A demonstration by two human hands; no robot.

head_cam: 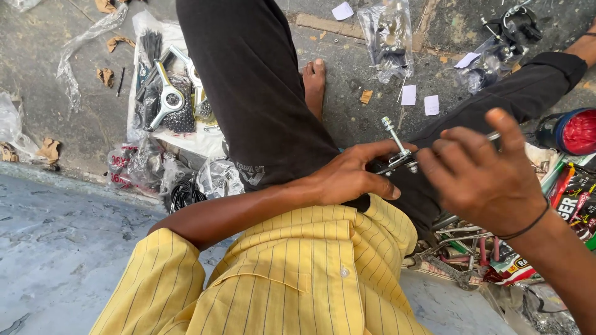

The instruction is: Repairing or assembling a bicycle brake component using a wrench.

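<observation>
Fingers of the left hand (351,177) pinch a small metal brake assembly (400,158) over the person's lap, the grip closed on its lower body near where a threaded bolt (391,130) juts up and away. The right hand (481,177) meets the same part from the other side, its fingertips curled closed on the end from which a thin steel rod (493,135) pokes out past the knuckles. Judging by the bare steel and tight joints, the piece looks rigid, light enough for fingertip holding, and somewhat slick, with small nuts that could turn or drop; the solid middle body seems the safest hold, not the thin rod or the threads. It sits above the dark trouser leg (261,93), just ahead of the yellow striped shirt (310,273). Farther out on the concrete floor (49,62) lie a white sheet bearing chrome crank arms (167,99), clear bags of parts (388,37), and a red-lidded tub (574,131) at the right edge.
</observation>
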